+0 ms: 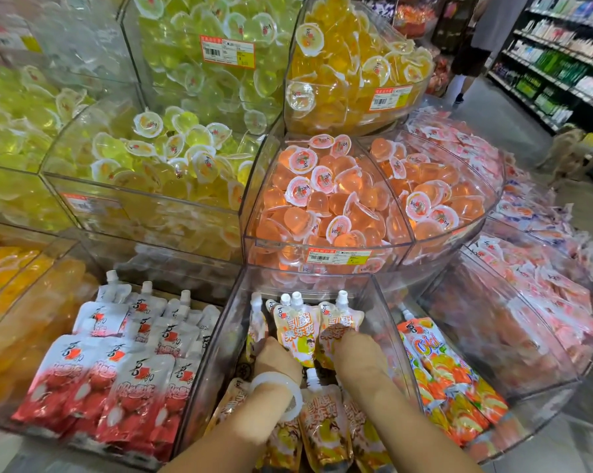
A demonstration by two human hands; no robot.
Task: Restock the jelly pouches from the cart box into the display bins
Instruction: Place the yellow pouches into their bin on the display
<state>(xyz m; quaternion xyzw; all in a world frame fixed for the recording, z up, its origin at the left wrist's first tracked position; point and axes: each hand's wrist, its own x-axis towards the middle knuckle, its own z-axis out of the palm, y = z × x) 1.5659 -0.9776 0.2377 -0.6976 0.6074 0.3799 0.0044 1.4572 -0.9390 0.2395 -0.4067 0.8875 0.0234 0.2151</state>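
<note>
Both of my hands reach into the clear middle bin (pixel 378 322) at the bottom of the display. Several yellow-and-peach jelly pouches (pixel 297 331) with white spouts stand upright at its back. More of them lie flat at the front (pixel 322 425). My left hand (pixel 274 356), with a white bangle on the wrist, grips the lower edge of the standing pouches on the left. My right hand (pixel 353 346) holds the right standing pouch (pixel 337 319), its fingers curled over the front. The cart box is not in view.
The left bin holds red-and-white lychee pouches (pixel 117 377); the right bin holds orange fruit pouches (pixel 448 373). Above are clear bins of yellow jelly cups (pixel 172 155), orange cups (pixel 353 63) and pink cups (pixel 326 199). A person (pixel 472 52) stands in the aisle by shelves (pixel 561 63).
</note>
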